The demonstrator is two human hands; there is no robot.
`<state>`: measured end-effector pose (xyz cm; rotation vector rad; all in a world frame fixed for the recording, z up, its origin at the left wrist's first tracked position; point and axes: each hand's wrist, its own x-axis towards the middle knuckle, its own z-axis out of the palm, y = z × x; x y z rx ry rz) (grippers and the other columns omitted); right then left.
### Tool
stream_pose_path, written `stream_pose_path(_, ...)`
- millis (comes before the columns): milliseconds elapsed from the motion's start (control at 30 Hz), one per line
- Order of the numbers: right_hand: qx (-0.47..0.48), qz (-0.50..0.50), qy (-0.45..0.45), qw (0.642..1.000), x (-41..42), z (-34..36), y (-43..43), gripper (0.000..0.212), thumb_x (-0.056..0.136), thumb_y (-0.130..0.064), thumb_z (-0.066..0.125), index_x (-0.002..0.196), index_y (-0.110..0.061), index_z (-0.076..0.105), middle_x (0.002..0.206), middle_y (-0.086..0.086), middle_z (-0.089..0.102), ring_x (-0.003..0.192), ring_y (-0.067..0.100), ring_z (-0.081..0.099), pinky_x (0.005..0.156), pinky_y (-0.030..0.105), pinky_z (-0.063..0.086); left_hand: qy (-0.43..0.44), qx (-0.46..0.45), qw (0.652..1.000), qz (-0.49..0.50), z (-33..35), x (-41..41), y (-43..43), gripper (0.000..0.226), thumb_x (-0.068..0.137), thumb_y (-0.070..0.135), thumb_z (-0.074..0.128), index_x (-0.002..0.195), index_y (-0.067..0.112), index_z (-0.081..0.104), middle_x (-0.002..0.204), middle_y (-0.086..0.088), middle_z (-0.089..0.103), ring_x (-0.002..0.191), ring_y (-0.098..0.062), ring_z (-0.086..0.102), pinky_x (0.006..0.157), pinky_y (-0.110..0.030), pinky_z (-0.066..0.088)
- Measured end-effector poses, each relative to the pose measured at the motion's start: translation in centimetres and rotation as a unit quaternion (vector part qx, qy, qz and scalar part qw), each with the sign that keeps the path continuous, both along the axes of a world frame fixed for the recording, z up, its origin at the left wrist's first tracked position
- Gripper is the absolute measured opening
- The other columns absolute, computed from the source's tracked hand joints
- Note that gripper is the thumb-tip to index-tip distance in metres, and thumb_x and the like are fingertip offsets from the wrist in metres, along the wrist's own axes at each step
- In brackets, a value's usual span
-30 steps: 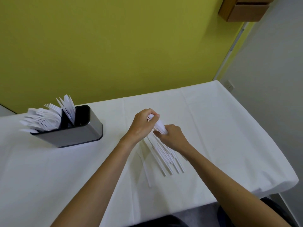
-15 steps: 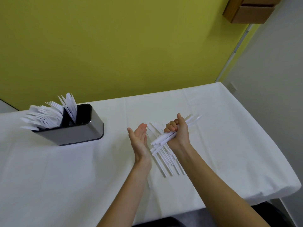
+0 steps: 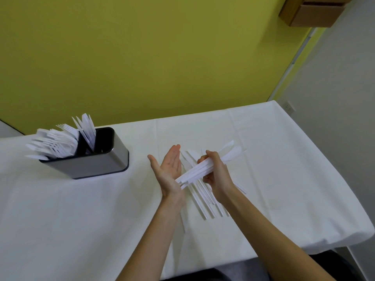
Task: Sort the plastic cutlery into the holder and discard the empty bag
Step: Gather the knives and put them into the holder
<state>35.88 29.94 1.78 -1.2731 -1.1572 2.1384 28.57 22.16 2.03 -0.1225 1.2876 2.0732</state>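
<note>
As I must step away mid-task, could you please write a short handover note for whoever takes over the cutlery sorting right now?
Left grip: open, palm facing the bundle's handle ends.
Right grip: holds a bundle of white plastic knives above the white-clothed table.
Done: the grey rectangular metal holder, far left, is stocked with white cutlery; its right compartment looks empty.
Left: the bundle and the loose white plastic cutlery under the hands go into the holder. Then bin the bag, which is not in view.

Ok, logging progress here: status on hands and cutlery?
Right hand grips a cutlery bundle. Left hand open, palm by its handle ends. Loose cutlery on table. Nothing blocks the holder.
</note>
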Motion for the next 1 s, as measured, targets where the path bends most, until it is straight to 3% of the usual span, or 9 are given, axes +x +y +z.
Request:
stream_pose_path(100, -0.007, 0.016, 0.009, 1.0, 0.2, 0.4, -0.2, 0.032, 0.09, -0.026, 0.05, 0.061, -0.014, 0.047, 0.061, 0.004, 0.033, 0.047, 0.013, 0.023, 0.047, 0.025, 0.018, 0.015, -0.009, 1.0, -0.013, 0.1, 0.0, 0.1, 0.076, 0.095, 0.063, 0.009, 0.126, 0.013, 0.057, 0.13, 0.0, 0.061, 0.129, -0.012, 0.049, 0.116, -0.031, 0.027)
stream_pose_path(300, 0.071, 0.045, -0.01, 0.996, -1.1, 1.7, -0.4, 0.028, 0.09, -0.02, 0.052, 0.064, -0.01, 0.05, 0.058, 0.005, 0.039, 0.044, 0.014, 0.03, 0.043, 0.023, 0.023, 0.052, -0.042, 0.998, 0.016, -0.2, -1.4, -0.8, 0.071, 0.098, 0.057, 0.01, 0.127, 0.012, 0.057, 0.129, -0.001, 0.061, 0.127, -0.012, 0.05, 0.112, -0.029, 0.031)
stream_pose_path(533, 0.125, 0.112, 0.03, 0.985, -8.2, 3.9, -2.7, 0.031, 0.09, -0.018, 0.052, 0.06, -0.01, 0.049, 0.05, 0.004, 0.041, 0.042, 0.018, 0.032, 0.044, 0.023, 0.023, 0.029, -0.149, 0.954, 0.259, -2.5, -6.3, -9.2, 0.056, 0.103, 0.039, 0.022, 0.119, -0.001, 0.058, 0.123, -0.019, 0.061, 0.118, -0.027, 0.057, 0.105, -0.033, 0.04)
stream_pose_path(700, 0.174, 0.134, 0.035, 0.975, -14.7, 4.9, -6.7, 0.024, 0.089, -0.02, 0.055, 0.069, -0.007, 0.052, 0.053, 0.008, 0.044, 0.039, 0.017, 0.036, 0.04, 0.022, 0.029, 0.037, -0.177, 0.913, 0.365, -1.8, -10.9, -14.8, 0.05, 0.104, 0.036, 0.024, 0.12, 0.003, 0.057, 0.121, -0.011, 0.06, 0.12, -0.024, 0.055, 0.103, -0.031, 0.039)
stream_pose_path(833, 0.199, 0.101, 0.024, 0.975, -19.1, 5.8, -9.0, 0.025, 0.087, -0.02, 0.059, 0.066, -0.007, 0.053, 0.049, 0.004, 0.046, 0.036, 0.012, 0.04, 0.039, 0.022, 0.033, 0.067, -0.164, 0.914, 0.364, -0.9, -15.5, -18.2, 0.047, 0.104, 0.037, 0.022, 0.119, 0.008, 0.056, 0.128, -0.01, 0.057, 0.125, -0.023, 0.051, 0.106, -0.031, 0.036)
stream_pose_path(1000, 0.291, 0.066, 0.01, 0.955, -22.4, 5.6, -10.8, 0.03, 0.087, -0.021, 0.062, 0.062, -0.007, 0.053, 0.053, 0.005, 0.05, 0.044, 0.01, 0.046, 0.042, 0.017, 0.035, 0.115, -0.148, 0.942, 0.278, 0.0, -20.1, -20.3, 0.058, 0.103, 0.041, 0.016, 0.135, 0.005, 0.049, 0.141, -0.007, 0.048, 0.135, -0.018, 0.04, 0.117, -0.033, 0.025)
